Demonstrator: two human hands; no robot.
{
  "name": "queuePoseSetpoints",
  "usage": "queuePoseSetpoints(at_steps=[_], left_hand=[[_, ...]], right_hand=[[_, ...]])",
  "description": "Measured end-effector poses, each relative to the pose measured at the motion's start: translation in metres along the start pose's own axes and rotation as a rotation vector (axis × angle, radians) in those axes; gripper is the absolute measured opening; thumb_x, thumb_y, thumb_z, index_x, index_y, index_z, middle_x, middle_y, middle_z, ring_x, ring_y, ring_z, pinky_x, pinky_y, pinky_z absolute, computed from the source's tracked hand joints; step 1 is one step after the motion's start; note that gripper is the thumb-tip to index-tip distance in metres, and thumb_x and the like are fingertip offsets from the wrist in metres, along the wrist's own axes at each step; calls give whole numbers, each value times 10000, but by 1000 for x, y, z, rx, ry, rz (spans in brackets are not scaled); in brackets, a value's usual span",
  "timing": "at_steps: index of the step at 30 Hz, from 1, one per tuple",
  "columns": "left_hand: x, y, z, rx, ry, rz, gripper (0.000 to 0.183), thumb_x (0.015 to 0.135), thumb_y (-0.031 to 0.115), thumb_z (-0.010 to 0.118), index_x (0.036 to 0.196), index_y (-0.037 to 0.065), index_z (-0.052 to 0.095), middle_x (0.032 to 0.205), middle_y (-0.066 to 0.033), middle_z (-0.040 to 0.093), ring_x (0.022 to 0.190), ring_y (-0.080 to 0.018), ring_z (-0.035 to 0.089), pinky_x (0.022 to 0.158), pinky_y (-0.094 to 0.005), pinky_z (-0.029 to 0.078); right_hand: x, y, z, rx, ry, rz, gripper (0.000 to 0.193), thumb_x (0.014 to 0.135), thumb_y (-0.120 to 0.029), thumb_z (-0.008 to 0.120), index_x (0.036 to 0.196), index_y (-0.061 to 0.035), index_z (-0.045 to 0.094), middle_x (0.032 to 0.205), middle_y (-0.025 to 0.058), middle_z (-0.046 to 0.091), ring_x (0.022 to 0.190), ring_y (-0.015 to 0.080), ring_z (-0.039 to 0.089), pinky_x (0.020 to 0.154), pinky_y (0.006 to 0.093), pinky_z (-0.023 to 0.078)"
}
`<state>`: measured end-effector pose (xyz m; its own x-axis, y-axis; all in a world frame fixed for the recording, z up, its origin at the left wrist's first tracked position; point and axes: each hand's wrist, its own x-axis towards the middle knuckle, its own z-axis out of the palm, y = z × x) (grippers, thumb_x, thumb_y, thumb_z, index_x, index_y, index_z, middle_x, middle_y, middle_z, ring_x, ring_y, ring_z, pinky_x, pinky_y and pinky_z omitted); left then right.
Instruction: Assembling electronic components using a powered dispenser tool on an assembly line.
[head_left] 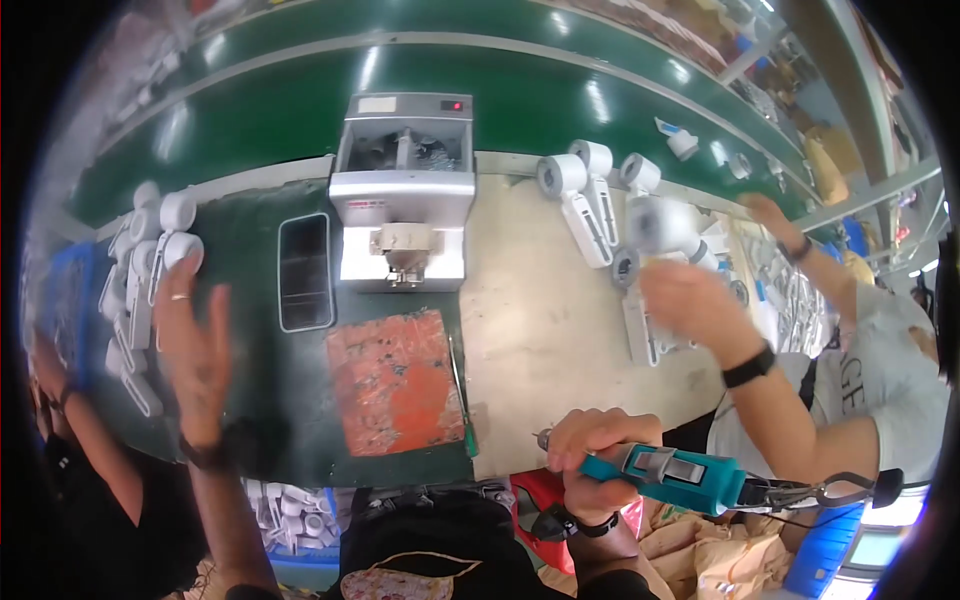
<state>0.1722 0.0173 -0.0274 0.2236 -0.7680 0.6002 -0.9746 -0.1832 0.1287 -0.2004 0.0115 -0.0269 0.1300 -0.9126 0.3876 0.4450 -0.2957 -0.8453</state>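
My left hand (192, 345) is raised over the dark green mat (250, 330), fingers spread and holding nothing. Its fingertips reach a pile of white plastic housings with round ends (150, 250) at the left. My right hand (590, 450) is closed around a teal electric screwdriver (670, 472) near the table's front edge, the bit pointing left. The tool's cable (820, 492) trails off to the right.
A grey benchtop machine (403, 190) stands at the back centre, with an orange-red pad (392, 380) in front of it. A co-worker's hand (700, 305) on the right holds a blurred white housing (660, 225); more housings (585, 195) lie nearby. Another person's arm (60, 410) is at far left. A green conveyor (300, 90) runs behind.
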Motion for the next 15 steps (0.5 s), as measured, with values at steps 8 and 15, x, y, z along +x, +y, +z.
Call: queuePoseSetpoints(at_steps=[8,15], left_hand=[[25,222,51,-844,-417,455,288,839,159,674,1076,10,607,880,-157,629,850,-328,625,712,-416,509],[-4,276,79,-931,-554,615,391,908,252,597,1214,12,553,904,-161,621,841,-324,616,700,-415,506]], right_hand=[[-6,-14,-1,-242,41,-33,604,860,-583,629,977,-21,437,655,49,510,494,167,514,439,280,419],[-23,-21,-32,10,-44,32,541,808,-363,797,1112,-3,533,843,108,596,741,221,601,648,328,472]])
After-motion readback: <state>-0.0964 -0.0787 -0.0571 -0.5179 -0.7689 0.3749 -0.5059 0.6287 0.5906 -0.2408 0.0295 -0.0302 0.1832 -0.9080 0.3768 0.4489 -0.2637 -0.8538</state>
